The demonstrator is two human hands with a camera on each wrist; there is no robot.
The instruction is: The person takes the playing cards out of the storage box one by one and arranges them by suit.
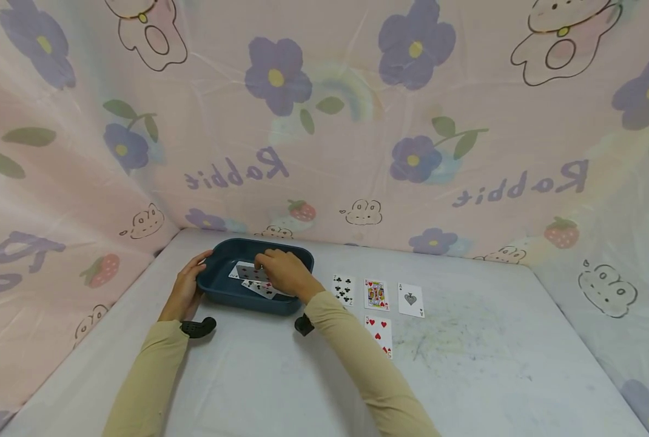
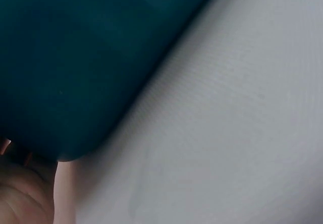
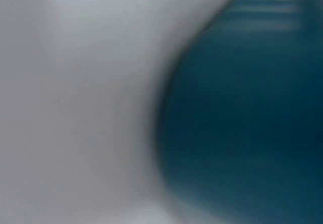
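Note:
A dark blue-green plastic basin (image 1: 253,303) stands on the table's left part, with several playing cards (image 1: 259,289) lying face up in it. At the basin's left end, my left hand (image 1: 185,288) grips the rim and wall. In the left wrist view, part of the left hand (image 2: 25,193) shows under the basin's corner. My right hand (image 1: 286,271) reaches over the basin's right side, fingers curled, and pinches a shaded black-suited card (image 1: 250,272). The fingertips are partly hidden. The right wrist view holds only the blurred basin wall (image 3: 242,113) and white table.
Right of the basin, a seven of clubs (image 1: 343,290), a king of hearts (image 1: 376,295) and an ace of spades (image 1: 410,300) lie in a row. Below the king lies a five of hearts (image 1: 378,335), partly behind the right sleeve. Printed curtains (image 1: 324,139) surround the white table (image 1: 466,376).

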